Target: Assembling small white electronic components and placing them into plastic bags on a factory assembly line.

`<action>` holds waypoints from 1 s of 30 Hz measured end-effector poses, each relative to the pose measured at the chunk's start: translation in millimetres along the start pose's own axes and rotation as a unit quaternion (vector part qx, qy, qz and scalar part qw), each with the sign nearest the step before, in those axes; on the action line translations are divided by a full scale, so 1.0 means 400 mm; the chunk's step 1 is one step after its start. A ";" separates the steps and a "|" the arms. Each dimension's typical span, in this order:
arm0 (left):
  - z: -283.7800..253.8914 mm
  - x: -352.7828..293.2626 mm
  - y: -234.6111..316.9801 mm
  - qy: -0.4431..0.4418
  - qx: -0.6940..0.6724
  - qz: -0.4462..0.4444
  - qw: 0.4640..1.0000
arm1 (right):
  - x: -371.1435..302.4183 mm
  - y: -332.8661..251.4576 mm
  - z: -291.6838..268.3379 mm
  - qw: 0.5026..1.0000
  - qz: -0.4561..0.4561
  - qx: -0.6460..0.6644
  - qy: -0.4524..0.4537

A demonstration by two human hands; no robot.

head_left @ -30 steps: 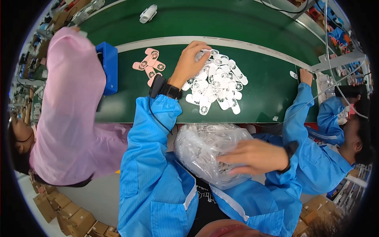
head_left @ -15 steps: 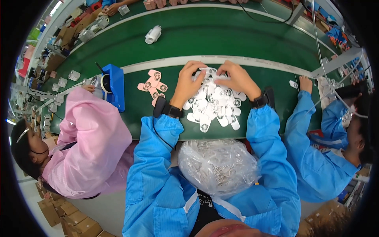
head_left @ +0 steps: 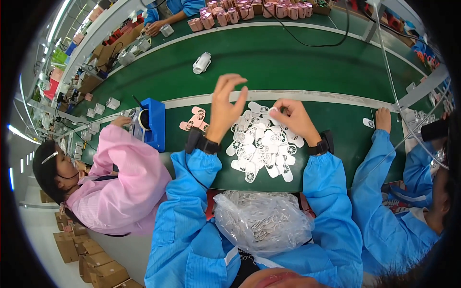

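Note:
A heap of flat white plastic pieces (head_left: 261, 144), each rounded and with a round spoked grille at one end, lies on the green table before me. My left hand (head_left: 227, 106) is raised beside the heap's left edge, fingers apart and holding nothing. At the heap's upper right, my right hand (head_left: 295, 117) pinches a white plastic piece (head_left: 273, 110), mostly hidden by the fingers. Several pink pieces (head_left: 196, 119) of the same shape lie left of my left wrist. Below the table edge, a clear plastic bag (head_left: 264, 221) full of pale parts rests at my lap.
A blue holder (head_left: 154, 126) with a tape roll stands at left, beside a co-worker in pink (head_left: 125, 182). Another in blue (head_left: 379, 168) sits at right near a single white piece (head_left: 368, 123). Beyond the pale rail (head_left: 326, 97), a white device (head_left: 201, 63) lies on the green belt.
My left hand has lifted away from the heap and spread its fingers. My right hand stays by the heap, fingers more curled. The whole view has tilted, showing more of the far side.

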State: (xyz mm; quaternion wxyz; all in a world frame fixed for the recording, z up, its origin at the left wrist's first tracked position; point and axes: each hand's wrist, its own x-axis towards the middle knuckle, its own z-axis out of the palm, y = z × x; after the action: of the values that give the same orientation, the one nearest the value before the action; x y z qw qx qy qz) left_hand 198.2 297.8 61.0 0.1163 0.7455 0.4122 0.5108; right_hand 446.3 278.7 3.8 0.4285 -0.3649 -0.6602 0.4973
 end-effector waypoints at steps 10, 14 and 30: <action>0.038 0.180 -0.284 0.010 0.481 -0.027 0.876 | -0.034 0.001 -0.085 0.986 0.028 0.117 0.112; 0.033 0.216 -0.308 -0.113 0.441 -0.208 0.866 | -0.057 -0.013 -0.079 0.983 0.016 0.137 0.124; 0.081 0.048 0.141 -0.107 -0.436 -0.350 0.822 | -0.071 -0.149 0.036 0.889 -0.299 -0.303 0.169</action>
State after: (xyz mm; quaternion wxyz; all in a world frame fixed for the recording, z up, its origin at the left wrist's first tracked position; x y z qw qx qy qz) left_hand 256.6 284.2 93.0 0.6441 0.4722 0.3645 0.4790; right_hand 440.0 233.5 53.9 0.5312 -0.3405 -0.7740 0.0520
